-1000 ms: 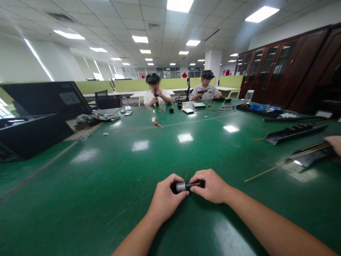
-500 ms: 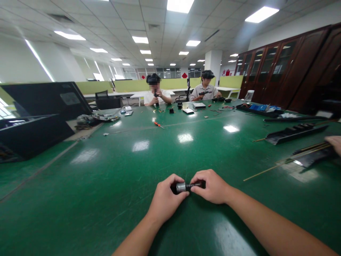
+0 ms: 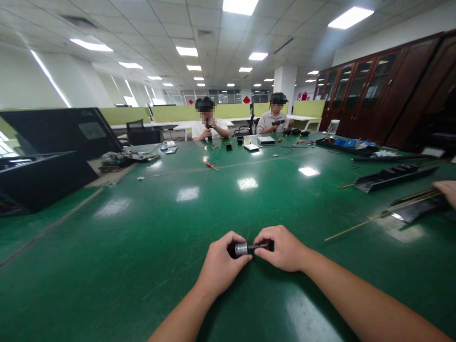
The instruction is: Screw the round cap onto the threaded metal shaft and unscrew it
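Low in the middle of the head view, a small silver cylinder (image 3: 241, 249) with a dark, ridged shaft (image 3: 257, 246) lies level between my hands, close over the green table (image 3: 156, 247). My left hand (image 3: 219, 263) is closed around the cylinder's left end, thumb and fingers on either side. From the right, the thumb and fingertips of my right hand (image 3: 283, 249) pinch the shaft. The shaft's far end and the cylinder's left end are partly hidden by my fingers. I cannot make out what kind of part this is.
An orange-handled screwdriver (image 3: 211, 166) lies farther up the table. Black trays (image 3: 395, 179) and thin rods (image 3: 347, 231) sit at right, near another person's hand (image 3: 447, 191). A large black casing (image 3: 46, 183) stands at left. Two people (image 3: 210, 128) work across the table.
My hands and the silver cylinder hold nearly the same place. Across the table, the person at right has shifted a dark handheld object slightly to the right.
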Available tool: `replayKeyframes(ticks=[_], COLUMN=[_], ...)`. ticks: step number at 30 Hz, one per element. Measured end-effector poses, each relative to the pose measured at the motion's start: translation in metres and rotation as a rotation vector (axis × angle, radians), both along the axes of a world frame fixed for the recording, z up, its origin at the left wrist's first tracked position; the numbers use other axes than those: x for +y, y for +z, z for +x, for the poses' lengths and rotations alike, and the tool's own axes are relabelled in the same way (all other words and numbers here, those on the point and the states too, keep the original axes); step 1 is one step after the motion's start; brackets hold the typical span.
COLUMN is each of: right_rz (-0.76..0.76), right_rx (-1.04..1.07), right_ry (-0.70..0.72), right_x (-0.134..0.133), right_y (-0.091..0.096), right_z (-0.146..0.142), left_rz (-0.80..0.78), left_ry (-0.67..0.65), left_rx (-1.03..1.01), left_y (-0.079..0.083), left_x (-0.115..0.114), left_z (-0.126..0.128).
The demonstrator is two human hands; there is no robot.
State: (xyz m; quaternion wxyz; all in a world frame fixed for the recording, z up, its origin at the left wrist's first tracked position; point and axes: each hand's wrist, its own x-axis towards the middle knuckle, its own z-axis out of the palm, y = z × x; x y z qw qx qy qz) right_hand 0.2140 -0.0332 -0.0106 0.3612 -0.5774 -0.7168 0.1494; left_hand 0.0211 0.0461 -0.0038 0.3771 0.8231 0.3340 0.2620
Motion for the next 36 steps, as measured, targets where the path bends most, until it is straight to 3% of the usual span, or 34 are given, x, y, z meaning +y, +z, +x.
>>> replayKeyframes(ticks=[36], right_rz=[-0.018], right_rx=[-0.019], right_ry=[0.014], right_x=[-0.0005], right_y=[0.0007], right_z=[-0.0010], left_rz=[0.015], left_ry=[-0.015], left_rx=[0.015], left_y=[0.0008], left_x=[-0.0018], left_z=[0.0012])
